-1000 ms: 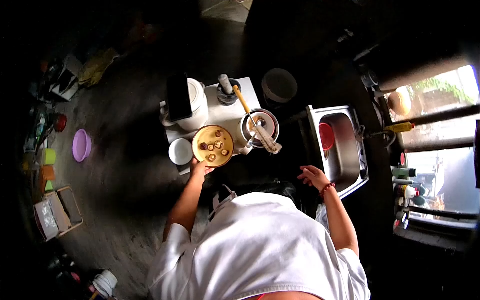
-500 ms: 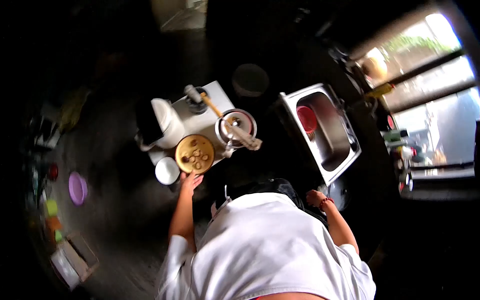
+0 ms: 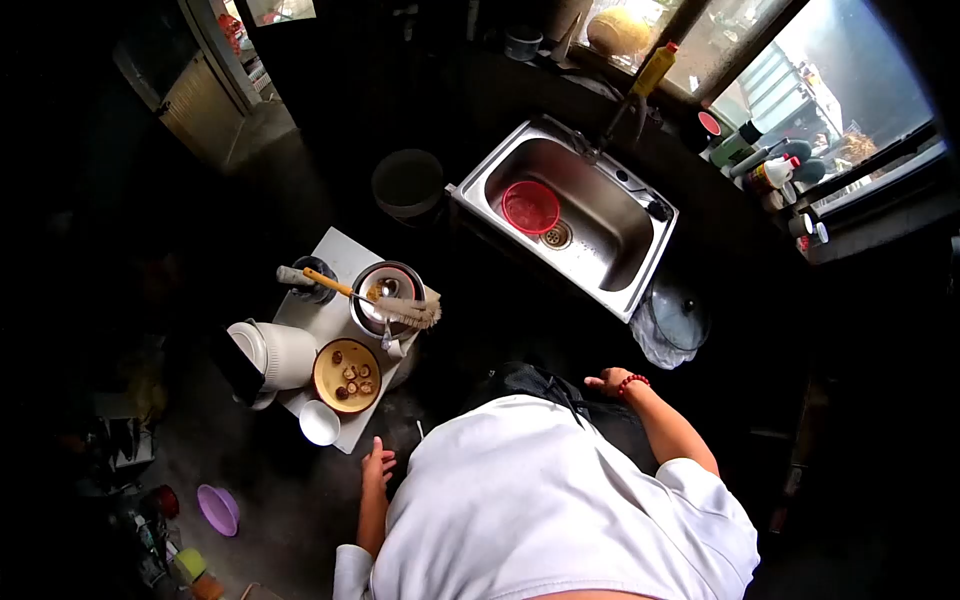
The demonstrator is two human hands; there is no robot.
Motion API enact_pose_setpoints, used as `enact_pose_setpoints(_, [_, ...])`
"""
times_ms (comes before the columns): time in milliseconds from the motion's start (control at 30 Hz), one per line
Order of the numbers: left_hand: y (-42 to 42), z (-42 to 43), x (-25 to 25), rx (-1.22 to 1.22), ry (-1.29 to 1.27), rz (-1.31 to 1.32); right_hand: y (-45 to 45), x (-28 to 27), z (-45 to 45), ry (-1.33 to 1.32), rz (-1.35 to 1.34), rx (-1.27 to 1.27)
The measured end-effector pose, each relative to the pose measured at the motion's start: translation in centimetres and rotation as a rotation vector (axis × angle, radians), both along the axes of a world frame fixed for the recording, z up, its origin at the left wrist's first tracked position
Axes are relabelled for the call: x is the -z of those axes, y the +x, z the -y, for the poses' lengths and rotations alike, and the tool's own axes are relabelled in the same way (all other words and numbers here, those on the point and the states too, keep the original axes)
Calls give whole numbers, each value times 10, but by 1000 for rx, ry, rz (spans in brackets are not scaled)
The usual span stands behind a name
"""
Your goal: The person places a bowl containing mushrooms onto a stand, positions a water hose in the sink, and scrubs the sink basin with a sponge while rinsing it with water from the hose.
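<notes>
My left hand (image 3: 377,464) is open and empty, a little below the front corner of the small white table (image 3: 352,428). On that table a yellow bowl (image 3: 333,393) holds several mushrooms, beside a small white bowl (image 3: 320,424) and a white lidded jug (image 3: 290,356). A brush (image 3: 405,311) with a yellow handle lies across a metal bowl (image 3: 361,318). Behind it stands a dark mortar (image 3: 318,291) with a pestle. My right hand (image 3: 607,382), with red beads at the wrist, hangs near my waist; its fingers look curled, and what they hold, if anything, is hidden.
A steel sink (image 3: 625,240) with a red basin (image 3: 530,208) is at the upper right, a glass lid (image 3: 679,317) by its corner. A dark bucket (image 3: 408,186) stands left of the sink. Purple basin (image 3: 218,510) lies at the lower left. Bottles (image 3: 768,175) line the window.
The view has swung toward the sink and window. My left hand has let go of the yellow bowl and drawn back from it. The bowl stays on the table.
</notes>
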State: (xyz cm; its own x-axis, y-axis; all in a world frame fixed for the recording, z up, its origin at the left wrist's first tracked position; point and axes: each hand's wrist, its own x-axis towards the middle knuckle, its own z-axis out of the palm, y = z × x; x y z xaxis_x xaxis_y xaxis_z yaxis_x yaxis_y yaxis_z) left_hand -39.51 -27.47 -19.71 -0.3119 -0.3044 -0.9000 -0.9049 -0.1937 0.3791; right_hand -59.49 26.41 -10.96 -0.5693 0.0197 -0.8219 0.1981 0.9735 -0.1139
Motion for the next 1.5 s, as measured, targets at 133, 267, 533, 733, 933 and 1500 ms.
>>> enact_pose_setpoints(133, [-11,-34,-38,-59,-88,75,-13,-14,-24,121,157,76])
enact_pose_setpoints(267, [3,-70,8,-247,-31,-110,-34,2,-74,61,149,22])
enact_pose_setpoints(533, [-19,-189,-19,-266,-179,-299,-71,162,-225,-90,118,-352])
enact_pose_setpoints(733, [57,-255,8,-441,-305,-164,-117,224,-248,-145,199,-656])
enact_pose_setpoints(933, [151,-307,43,-601,-273,171,-145,377,-269,-448,126,-1306])
enact_pose_setpoints(1500, [170,-268,-20,-486,-183,-356,-63,188,-134,72,83,-703])
